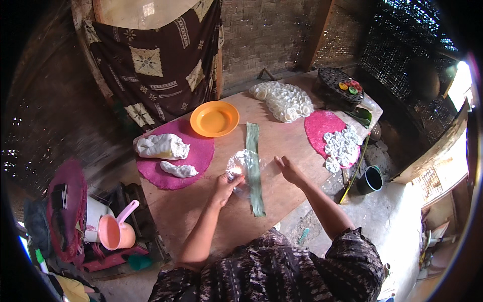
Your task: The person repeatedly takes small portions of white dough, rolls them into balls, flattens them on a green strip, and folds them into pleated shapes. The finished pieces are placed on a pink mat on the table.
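Near the middle of the frame, the left hand [227,184] rests on a wooden table [191,211], its fingers curled and pressing on the lower edge of a clear plastic sheet [240,166] that lies crumpled over a long green leaf strip [254,168]; whether anything is pinched under the fingers cannot be told. The strip runs from just below the upper centre down toward the lower centre of the tabletop. Just right of it, the right hand [288,168] lies flat on the wood with fingers spread and holds nothing, its fingertips near the strip but apart from it. To the left of centre a round magenta mat [201,156] carries two lumps of white dough [162,146], the larger above the smaller. Just above the mat's right edge sits an orange plate [215,119]. At upper centre right lies a heap of white rings [284,100], and below and right of it a second magenta mat [319,128] bears small white flower-shaped pieces [341,146]. A dark woven basket [337,83] stands in the upper right. At lower left, off the table, a pink scoop [115,229] rests by a white bucket [93,216].
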Motion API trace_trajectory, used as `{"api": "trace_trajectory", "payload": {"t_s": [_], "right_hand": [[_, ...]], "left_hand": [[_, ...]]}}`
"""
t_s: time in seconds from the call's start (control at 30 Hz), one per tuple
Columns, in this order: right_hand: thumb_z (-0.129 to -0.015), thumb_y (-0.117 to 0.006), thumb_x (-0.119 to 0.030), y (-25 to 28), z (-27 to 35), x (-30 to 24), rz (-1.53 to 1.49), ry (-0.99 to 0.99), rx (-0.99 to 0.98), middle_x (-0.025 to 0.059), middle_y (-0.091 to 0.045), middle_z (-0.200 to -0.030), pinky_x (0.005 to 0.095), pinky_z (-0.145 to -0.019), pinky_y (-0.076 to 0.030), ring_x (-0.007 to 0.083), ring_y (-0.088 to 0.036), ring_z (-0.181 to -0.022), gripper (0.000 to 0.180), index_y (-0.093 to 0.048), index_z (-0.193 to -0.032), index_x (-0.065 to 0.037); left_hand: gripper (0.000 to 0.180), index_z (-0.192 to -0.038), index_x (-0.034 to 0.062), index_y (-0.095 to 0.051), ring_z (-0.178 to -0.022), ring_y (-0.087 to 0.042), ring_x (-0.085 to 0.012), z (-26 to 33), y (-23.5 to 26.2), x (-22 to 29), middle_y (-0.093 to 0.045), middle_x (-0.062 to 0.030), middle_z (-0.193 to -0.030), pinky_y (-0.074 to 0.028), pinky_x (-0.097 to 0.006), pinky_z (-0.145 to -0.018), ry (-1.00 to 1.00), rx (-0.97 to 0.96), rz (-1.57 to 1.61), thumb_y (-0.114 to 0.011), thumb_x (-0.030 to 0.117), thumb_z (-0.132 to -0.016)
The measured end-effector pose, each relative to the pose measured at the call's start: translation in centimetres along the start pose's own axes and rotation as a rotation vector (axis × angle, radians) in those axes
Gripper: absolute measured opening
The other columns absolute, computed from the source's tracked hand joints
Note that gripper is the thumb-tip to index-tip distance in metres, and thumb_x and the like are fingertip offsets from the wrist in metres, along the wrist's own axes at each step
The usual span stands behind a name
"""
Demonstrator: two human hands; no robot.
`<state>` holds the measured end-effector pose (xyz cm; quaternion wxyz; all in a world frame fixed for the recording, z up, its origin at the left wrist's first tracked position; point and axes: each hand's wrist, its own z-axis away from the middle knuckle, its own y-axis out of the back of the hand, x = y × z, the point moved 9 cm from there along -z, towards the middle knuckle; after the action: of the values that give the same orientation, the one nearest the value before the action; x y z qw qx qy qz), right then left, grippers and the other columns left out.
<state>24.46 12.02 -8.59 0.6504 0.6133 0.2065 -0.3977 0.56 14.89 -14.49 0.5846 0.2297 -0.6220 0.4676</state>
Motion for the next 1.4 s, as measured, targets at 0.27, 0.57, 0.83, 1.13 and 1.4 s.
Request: {"api": "trace_trajectory", "payload": {"t_s": [0.27, 0.57, 0.83, 1.13, 1.4], "right_hand": [[-0.103, -0.047, -0.037, 1.4, 5.6, -7.8, -0.496, 0.481, 0.041, -0.0018, -0.048, -0.072, 0.0255, -0.061, -0.037, 0.0074, -0.043, -0.068, 0.04, -0.057, -0.089, -0.001], [-0.101, -0.051, -0.037, -4.3, 4.0, -4.4, -0.515, 0.27, 0.06, 0.0013, -0.056, -0.073, 0.0277, -0.063, -0.042, 0.0104, -0.05, -0.07, 0.041, -0.062, -0.097, 0.002], [-0.094, -0.056, -0.021, -3.2, 5.2, -2.9, 0.08, 0.286, 0.372, 0.0149, -0.055, -0.124, 0.0437, -0.097, -0.042, 0.035, -0.051, -0.114, 0.043, -0.053, -0.136, -0.012], [-0.098, -0.058, -0.024, -7.1, 8.0, -2.6, -1.426, -0.148, -0.129, 0.0009, -0.065, -0.098, 0.0327, -0.084, -0.047, 0.0142, -0.06, -0.091, 0.016, -0.06, -0.103, -0.009], [-0.078, -0.07, -0.015, 4.9, 16.0, -11.9, 0.297, 0.729, 0.61, -0.0027, -0.063, -0.087, 0.0411, -0.087, -0.034, 0.0196, -0.057, -0.087, 0.025, -0.069, -0.102, -0.017]], "left_hand": [[0.036, -0.114, 0.0044, -0.061, -0.1, -0.061, -0.013, 3.6, -7.2, 8.0, -0.066, -0.0037, -0.104, -0.049, -0.03, -0.089, -0.105, -0.082, 0.402, -0.061, 0.035, -0.096], [0.018, -0.106, 0.0, -0.062, -0.083, -0.062, -0.0074, 5.7, -5.9, 6.3, -0.067, -0.0006, -0.095, -0.051, -0.023, -0.073, -0.256, 0.181, -0.035, -0.067, 0.004, -0.089], [0.031, -0.11, -0.0004, -0.062, -0.094, -0.062, -0.0141, 5.9, -4.2, 5.3, -0.065, -0.0056, -0.102, -0.046, -0.032, -0.092, -0.272, 0.261, 0.419, -0.047, 0.026, -0.102], [0.022, -0.114, -0.0013, -0.062, -0.099, -0.059, -0.0081, 6.7, -8.2, 6.9, -0.064, -0.0037, -0.106, -0.047, -0.024, -0.09, -0.416, 0.307, 0.009, -0.062, 0.01, -0.095], [0.027, -0.111, -0.0019, -0.064, -0.085, -0.063, -0.0096, 6.8, -12.5, 8.9, -0.066, -0.0054, -0.094, -0.051, -0.025, -0.076, -0.467, 0.179, -0.356, -0.072, 0.006, -0.086]]}}
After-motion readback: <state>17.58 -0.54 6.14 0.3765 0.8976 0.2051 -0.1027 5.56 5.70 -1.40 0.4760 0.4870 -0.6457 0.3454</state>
